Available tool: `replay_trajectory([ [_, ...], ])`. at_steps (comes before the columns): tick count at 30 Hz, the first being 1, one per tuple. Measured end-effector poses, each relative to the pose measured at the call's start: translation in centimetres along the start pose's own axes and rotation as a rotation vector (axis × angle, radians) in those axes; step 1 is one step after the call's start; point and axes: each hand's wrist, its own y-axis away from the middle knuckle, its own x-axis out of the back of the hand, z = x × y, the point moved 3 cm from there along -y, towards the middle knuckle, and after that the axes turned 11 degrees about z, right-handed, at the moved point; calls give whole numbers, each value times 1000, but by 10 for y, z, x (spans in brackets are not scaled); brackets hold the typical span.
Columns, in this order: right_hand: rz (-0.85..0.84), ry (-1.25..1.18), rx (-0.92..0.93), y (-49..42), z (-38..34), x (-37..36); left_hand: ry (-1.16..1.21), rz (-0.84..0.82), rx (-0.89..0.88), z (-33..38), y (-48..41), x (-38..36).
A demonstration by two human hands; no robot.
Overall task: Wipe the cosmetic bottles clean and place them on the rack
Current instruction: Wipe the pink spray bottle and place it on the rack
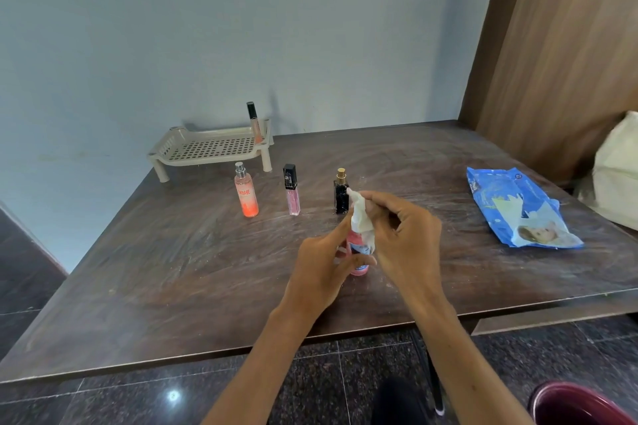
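My left hand (322, 262) grips a small pink bottle (359, 254) above the middle of the table. My right hand (402, 229) presses a white wipe (360, 217) against the bottle's top, which is hidden. Behind them stand three bottles in a row: an orange spray bottle (245, 191), a pink tube with a black cap (292, 195) and a dark bottle with a gold cap (341, 193). A beige slotted rack (210, 148) sits at the back left of the table. One slim tube with a black cap (254, 121) stands upright in its right corner.
A blue wipes pack (518, 209) lies on the dark wooden table (172, 269) to the right. A pale bag (618, 172) rests at the far right edge by a wooden panel. A dark red round object (580, 405) sits on the floor at the bottom right.
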Motion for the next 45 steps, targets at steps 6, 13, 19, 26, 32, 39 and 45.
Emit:
replay_trajectory([
  [6,-9,4,13,9,2,3,-24,-79,57,-4,1,0],
  [13,-91,63,-48,9,3,2,-35,-240,141,-8,-4,1],
  [19,-87,15,-93,-1,2,1,2,-359,175,3,-3,2],
  [26,-146,162,-16,6,11,2,40,-275,163,6,1,-9],
  [32,-189,4,-201,-9,9,0,-43,-137,142,7,-1,-5],
  [39,-204,123,-27,0,13,2,45,-55,150,5,-4,4],
  [45,-223,119,-72,-10,11,-1,37,-102,160,5,0,5],
])
